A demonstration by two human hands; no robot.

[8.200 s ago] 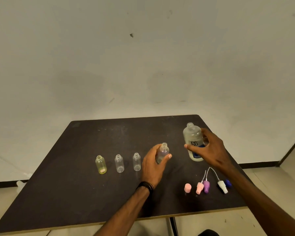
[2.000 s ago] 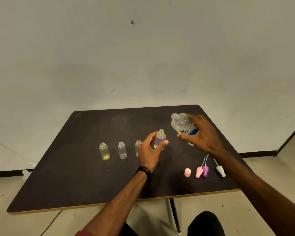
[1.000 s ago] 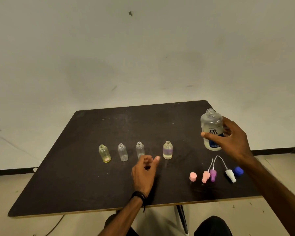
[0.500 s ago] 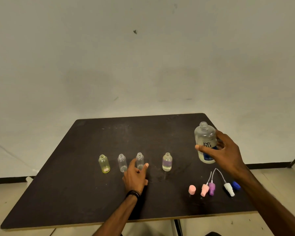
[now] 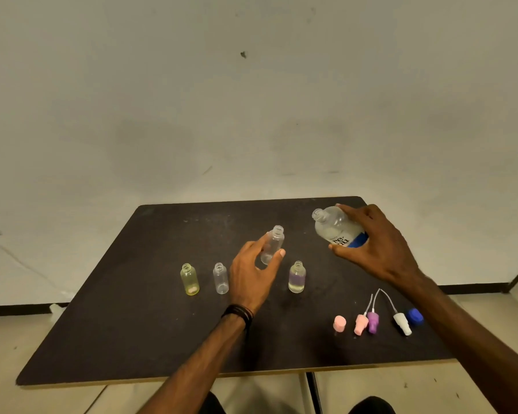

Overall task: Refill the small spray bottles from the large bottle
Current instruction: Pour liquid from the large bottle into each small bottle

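My left hand (image 5: 251,276) holds a small clear spray bottle (image 5: 272,244) lifted above the dark table (image 5: 132,339), its open neck up. My right hand (image 5: 374,249) grips the large clear bottle (image 5: 334,227) with a blue label, uncapped and tilted left toward the small one. On the table stand a yellow small bottle (image 5: 189,279), a clear small bottle (image 5: 220,278) and a purple-tinted small bottle (image 5: 297,277) with liquid in it.
Loose spray tops lie at the front right: a pink cap (image 5: 339,323), a pink sprayer (image 5: 360,324), a purple sprayer (image 5: 373,321), a white sprayer (image 5: 402,323) and a blue cap (image 5: 415,316). A pale wall stands behind the table.
My left hand has picked the third small clear bottle up off the table. My right hand has tipped the large bottle to the left, toward it.
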